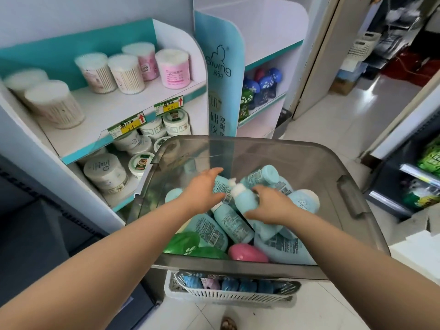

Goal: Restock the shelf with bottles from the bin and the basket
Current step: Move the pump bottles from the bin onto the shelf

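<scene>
We are at the picking step, both hands down in the bin, and no teal bottle stands on the shelf (114,108) at our left. There, tubs of cotton buds (126,73) sit on the upper board and pale jars (106,173) crowd the one below. The grey see-through bin (352,198) sits just beside that shelf and above a white basket (238,297), which holds a row of small blue bottles (228,285). Our left hand (202,190) is spread wide with the fingers straight, reaching over a lying bottle (220,185) — whether it touches we cannot tell. Just to its right, the right hand (270,206) holds a white-capped bottle (245,200), fingers over the top and thumb beneath, its cap pointing away from us. That bottle lies on top of the heap of teal bottles (214,229) in the middle of the bin. It is teal plastic, rounded and smooth-looking, with a printed label and barcode like its neighbours. As we judge it, the next move calls for the left hand to close on its own bottle. Then both bottles need lifting straight out — the heap lies criss-cross and may shift — and carrying left to stand upright on a bare stretch of shelf. Farther right, mushroom-capped bottles (262,85) stand on a second shelf unit.
</scene>
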A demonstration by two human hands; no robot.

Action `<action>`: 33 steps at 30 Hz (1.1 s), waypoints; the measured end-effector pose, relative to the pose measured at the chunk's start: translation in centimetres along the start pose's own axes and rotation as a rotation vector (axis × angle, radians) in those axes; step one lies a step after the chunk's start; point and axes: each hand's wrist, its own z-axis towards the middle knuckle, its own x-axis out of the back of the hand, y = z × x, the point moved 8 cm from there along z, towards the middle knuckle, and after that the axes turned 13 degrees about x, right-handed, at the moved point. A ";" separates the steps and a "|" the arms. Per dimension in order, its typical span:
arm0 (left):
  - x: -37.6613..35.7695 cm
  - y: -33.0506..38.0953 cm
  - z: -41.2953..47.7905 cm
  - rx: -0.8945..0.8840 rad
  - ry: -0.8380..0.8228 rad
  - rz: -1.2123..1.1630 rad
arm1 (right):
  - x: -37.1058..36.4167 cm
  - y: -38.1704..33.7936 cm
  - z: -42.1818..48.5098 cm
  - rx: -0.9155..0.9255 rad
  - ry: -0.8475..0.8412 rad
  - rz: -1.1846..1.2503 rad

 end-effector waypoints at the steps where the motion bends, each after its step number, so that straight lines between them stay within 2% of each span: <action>1: -0.3 0.1 -0.2 0.027 -0.075 -0.124 | 1.1 -0.1 0.0 0.017 0.088 0.152; 4: -2.5 1.2 -1.4 0.084 -0.428 -0.562 | 3.0 -1.1 0.0 0.130 0.273 0.773; 5: -2.9 1.6 -1.7 0.085 -0.489 -0.655 | 3.2 -1.5 0.2 0.172 0.291 0.928; 6: -3.2 1.8 -1.7 0.087 -0.509 -0.711 | 3.3 -1.8 0.4 0.208 0.295 1.015; 8: -2.9 1.7 -1.5 0.101 -0.480 -0.753 | 3.7 -2.2 0.9 0.273 0.300 1.018; 10: -2.3 0.9 -1.1 0.144 -0.383 -0.754 | 4.7 -1.6 1.6 0.290 0.333 0.780; 11: -1.8 0.2 -0.9 0.179 -0.317 -0.744 | 5.2 -0.8 2.1 0.265 0.334 0.518; 13: -0.5 -1.0 -0.6 0.241 -0.186 -0.726 | 5.0 0.4 3.6 0.240 0.251 -0.163; 15: 0.8 -1.9 -0.7 0.270 -0.102 -0.741 | 2.9 0.9 5.2 0.260 0.104 -0.577; 18: 1.8 -3.1 -1.1 0.295 -0.051 -0.742 | 0.3 1.1 7.1 0.229 -0.030 -0.793; 21: 2.1 -3.9 -2.1 0.309 -0.034 -0.723 | 0.5 0.7 7.7 0.203 -0.029 -0.913; 24: 2.8 -4.9 -2.9 0.334 -0.011 -0.708 | 1.6 0.6 7.2 0.194 -0.014 -0.908; 26: 3.6 -5.5 -3.2 0.349 0.023 -0.716 | 3.5 0.4 5.9 0.163 0.059 -0.826; 28: 4.7 -5.6 -3.4 0.354 0.053 -0.734 | 6.4 0.1 4.1 0.106 0.195 -0.605; 30: 6.0 -5.4 -3.7 0.342 0.071 -0.746 | 8.8 -0.5 2.5 0.064 0.345 -0.147; 33: 8.6 -5.1 -4.4 0.300 0.125 -0.760 | 9.4 -2.3 1.6 0.067 0.491 0.741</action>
